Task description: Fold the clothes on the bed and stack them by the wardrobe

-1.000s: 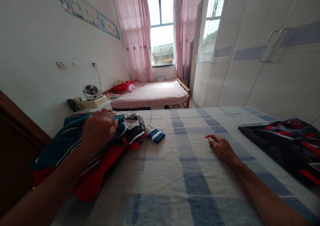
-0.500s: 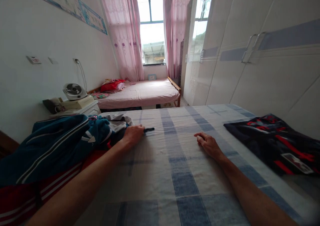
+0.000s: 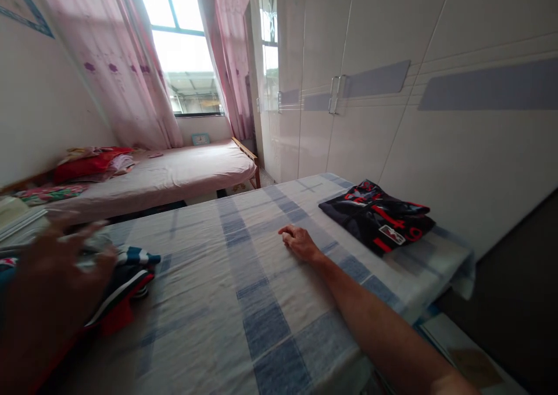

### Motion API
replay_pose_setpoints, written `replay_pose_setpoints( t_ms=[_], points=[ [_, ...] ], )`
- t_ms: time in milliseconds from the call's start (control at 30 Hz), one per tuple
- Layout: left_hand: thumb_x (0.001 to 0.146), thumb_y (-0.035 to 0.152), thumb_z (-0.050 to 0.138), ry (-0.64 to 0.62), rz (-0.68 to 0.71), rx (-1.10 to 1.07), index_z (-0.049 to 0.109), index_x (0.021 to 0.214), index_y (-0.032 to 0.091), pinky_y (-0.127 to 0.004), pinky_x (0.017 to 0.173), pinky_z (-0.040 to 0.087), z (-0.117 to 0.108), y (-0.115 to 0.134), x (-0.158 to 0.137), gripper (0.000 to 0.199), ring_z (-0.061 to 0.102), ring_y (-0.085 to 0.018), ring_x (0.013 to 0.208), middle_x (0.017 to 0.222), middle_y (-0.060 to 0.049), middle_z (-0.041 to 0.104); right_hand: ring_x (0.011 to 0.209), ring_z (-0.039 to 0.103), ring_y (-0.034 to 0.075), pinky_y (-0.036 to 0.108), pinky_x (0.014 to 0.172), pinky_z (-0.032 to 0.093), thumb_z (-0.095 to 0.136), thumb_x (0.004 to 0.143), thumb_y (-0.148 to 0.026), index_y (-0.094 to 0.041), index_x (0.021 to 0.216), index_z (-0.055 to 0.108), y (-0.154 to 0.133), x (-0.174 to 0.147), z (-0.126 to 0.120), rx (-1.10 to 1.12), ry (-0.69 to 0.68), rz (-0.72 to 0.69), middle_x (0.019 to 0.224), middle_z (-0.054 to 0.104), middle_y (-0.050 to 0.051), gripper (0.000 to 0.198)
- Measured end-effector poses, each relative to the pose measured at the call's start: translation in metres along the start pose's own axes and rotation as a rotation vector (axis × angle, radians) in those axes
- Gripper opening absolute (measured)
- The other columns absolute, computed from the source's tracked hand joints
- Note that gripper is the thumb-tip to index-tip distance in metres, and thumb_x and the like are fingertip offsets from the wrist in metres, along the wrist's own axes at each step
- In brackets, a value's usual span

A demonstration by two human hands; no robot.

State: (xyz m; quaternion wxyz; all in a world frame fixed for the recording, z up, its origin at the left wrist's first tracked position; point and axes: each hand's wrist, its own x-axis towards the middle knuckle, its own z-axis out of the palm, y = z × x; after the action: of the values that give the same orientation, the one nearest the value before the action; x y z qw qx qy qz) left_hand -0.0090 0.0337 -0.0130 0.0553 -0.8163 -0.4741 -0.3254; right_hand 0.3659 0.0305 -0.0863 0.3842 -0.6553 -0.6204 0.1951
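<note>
My left hand (image 3: 65, 267) is raised close to the camera, blurred, its fingers spread with nothing seen in them. Behind and below it lies a heap of clothes (image 3: 117, 290) in dark, red and white, partly hidden by the hand. A teal-and-white striped cuff (image 3: 139, 255) sticks out of the heap. On the checked bedsheet (image 3: 209, 325), my right hand (image 3: 299, 242) rests with its fingers loosely curled in and holds nothing. Beyond it to the right lies a folded black garment (image 3: 379, 214) with red marks and a white patch, apart from the hand.
White wardrobe doors (image 3: 379, 40) line the right side behind the bed. Another bed (image 3: 187, 171) with pink bedding and red cloth (image 3: 93, 162) stands by the window. A pale box or stand (image 3: 20, 217) is at the left edge.
The view has turned right. My left hand has come off the clothes, up and towards me, its fingers now spread. My right hand stays on the sheet, its fingers still curled.
</note>
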Motion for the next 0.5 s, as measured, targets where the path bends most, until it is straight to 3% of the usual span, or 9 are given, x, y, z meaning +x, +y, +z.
replay_pose_setpoints(
  t_ms=[67, 133, 233, 333, 400, 500],
  points=[
    [0.087, 0.045, 0.038, 0.058, 0.055, 0.040, 0.060, 0.111, 0.026, -0.056, 0.107, 0.033, 0.015, 0.014, -0.011, 0.038, 0.036, -0.032, 0.132, 0.139, -0.003, 0.046, 0.069, 0.063, 0.012, 0.023, 0.067, 0.047, 0.048, 0.082, -0.023, -0.021, 0.097, 0.068, 0.002, 0.005, -0.016, -0.029, 0.045, 0.021, 0.074, 0.069, -0.001, 0.026],
    [0.087, 0.038, 0.042, 0.054, 0.156, 0.111, 0.059, 0.113, 0.021, -0.053, 0.105, 0.037, 0.038, 0.024, -0.025, 0.036, 0.036, -0.032, 0.132, 0.142, -0.010, 0.041, 0.080, 0.064, 0.013, 0.024, 0.075, 0.048, 0.048, 0.083, -0.026, -0.020, 0.103, 0.066, 0.009, 0.013, -0.047, -0.090, 0.126, 0.060, 0.089, 0.071, 0.002, 0.028],
    [0.087, 0.035, 0.043, 0.015, 0.267, 0.187, 0.060, 0.111, 0.018, -0.053, 0.099, 0.043, 0.071, 0.023, -0.048, 0.034, 0.039, -0.033, 0.131, 0.137, -0.015, 0.046, 0.103, 0.060, 0.017, 0.027, 0.090, 0.043, 0.046, 0.085, -0.026, -0.015, 0.114, 0.061, 0.035, 0.023, -0.114, -0.242, 0.283, 0.179, 0.113, 0.065, 0.010, 0.035],
    [0.085, 0.036, 0.045, 0.005, 0.304, 0.215, 0.063, 0.107, 0.018, -0.053, 0.094, 0.047, 0.089, 0.008, -0.064, 0.033, 0.042, -0.035, 0.128, 0.132, -0.016, 0.051, 0.117, 0.052, 0.027, 0.038, 0.098, 0.038, 0.044, 0.085, -0.025, -0.007, 0.121, 0.055, 0.076, 0.025, -0.179, -0.428, 0.419, 0.379, 0.124, 0.057, 0.022, 0.043],
    [0.085, 0.037, 0.045, 0.001, 0.293, 0.207, 0.065, 0.103, 0.019, -0.053, 0.091, 0.050, 0.094, -0.001, -0.069, 0.032, 0.046, -0.035, 0.125, 0.128, -0.016, 0.054, 0.118, 0.050, 0.032, 0.044, 0.096, 0.038, 0.045, 0.084, -0.031, -0.004, 0.120, 0.056, 0.105, 0.023, -0.209, -0.523, 0.444, 0.501, 0.124, 0.055, 0.026, 0.046],
    [0.085, 0.038, 0.045, 0.003, 0.247, 0.193, 0.068, 0.100, 0.020, -0.053, 0.090, 0.051, 0.094, -0.006, -0.071, 0.033, 0.049, -0.034, 0.123, 0.126, -0.015, 0.057, 0.117, 0.050, 0.035, 0.050, 0.095, 0.037, 0.044, 0.085, -0.043, -0.006, 0.115, 0.060, 0.142, 0.021, -0.230, -0.607, 0.387, 0.593, 0.121, 0.057, 0.026, 0.051]
  ],
)
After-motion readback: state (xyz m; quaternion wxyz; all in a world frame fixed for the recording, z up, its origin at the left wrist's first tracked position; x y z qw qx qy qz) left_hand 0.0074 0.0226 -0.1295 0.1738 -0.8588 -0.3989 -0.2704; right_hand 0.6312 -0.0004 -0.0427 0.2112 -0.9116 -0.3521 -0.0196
